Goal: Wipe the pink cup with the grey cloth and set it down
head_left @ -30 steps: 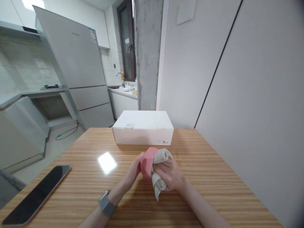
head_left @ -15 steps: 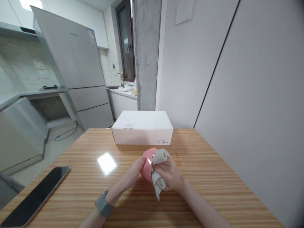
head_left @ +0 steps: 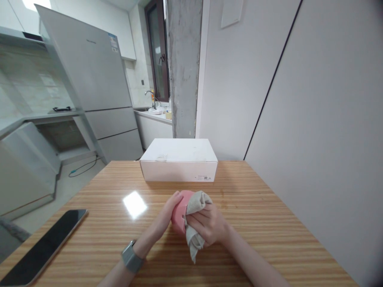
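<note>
My left hand, with a grey watch on its wrist, is wrapped round the left side of a small pink cup-like object held just above the wooden table. My right hand is closed on a beige cloth and presses it against the right side and top of the pink object. A loose end of the cloth hangs below my fingers. Most of the pink object is hidden by the cloth and hands.
A closed white box lies on the table behind my hands. A dark phone lies face up at the table's left corner. A white wall runs along the right. A refrigerator and a concrete pillar stand beyond.
Both hands with the pink object and cloth have shifted slightly left and lower. The cloth now covers more of the pink object's top.
</note>
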The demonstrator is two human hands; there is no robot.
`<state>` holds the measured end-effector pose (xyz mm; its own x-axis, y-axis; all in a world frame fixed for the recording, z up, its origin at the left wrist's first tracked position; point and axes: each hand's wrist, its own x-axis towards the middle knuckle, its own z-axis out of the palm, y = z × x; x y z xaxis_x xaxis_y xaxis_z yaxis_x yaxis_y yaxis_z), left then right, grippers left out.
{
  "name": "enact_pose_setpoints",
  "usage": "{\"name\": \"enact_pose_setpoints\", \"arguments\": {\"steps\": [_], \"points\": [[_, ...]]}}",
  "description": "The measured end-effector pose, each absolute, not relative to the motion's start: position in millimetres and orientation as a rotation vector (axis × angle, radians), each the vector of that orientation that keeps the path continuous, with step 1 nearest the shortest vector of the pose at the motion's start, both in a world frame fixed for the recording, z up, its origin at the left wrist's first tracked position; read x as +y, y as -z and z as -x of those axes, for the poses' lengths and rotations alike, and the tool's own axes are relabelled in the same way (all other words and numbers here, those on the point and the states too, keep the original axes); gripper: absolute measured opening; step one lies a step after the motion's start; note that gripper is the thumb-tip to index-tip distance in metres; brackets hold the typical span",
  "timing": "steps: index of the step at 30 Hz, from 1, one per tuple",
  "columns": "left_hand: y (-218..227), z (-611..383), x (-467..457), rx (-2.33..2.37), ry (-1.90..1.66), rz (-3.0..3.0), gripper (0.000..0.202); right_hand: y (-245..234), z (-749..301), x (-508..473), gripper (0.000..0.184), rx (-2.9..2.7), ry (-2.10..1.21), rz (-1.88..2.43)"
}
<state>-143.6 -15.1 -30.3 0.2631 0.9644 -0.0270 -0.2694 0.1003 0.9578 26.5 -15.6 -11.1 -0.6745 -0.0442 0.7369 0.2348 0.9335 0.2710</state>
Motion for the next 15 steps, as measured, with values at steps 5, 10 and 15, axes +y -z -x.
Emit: {"name": "enact_pose_setpoints", "arguments": {"steps": [5,10,15], "points": [[19,146,-18,0.945,-1.138,-1.201,0.046,13,-26,-15,0.033,-2.244,0.314,0.195],[7,147,-30,0.936,-1.121,-1.358,0.05,19,-35,-10,0.031,-2.192,0.215,0.348],[19,140,-30,0.712,-1.049,-1.155,0.048,21,-42,-6,0.037,-2.12,0.183,0.516]]}}
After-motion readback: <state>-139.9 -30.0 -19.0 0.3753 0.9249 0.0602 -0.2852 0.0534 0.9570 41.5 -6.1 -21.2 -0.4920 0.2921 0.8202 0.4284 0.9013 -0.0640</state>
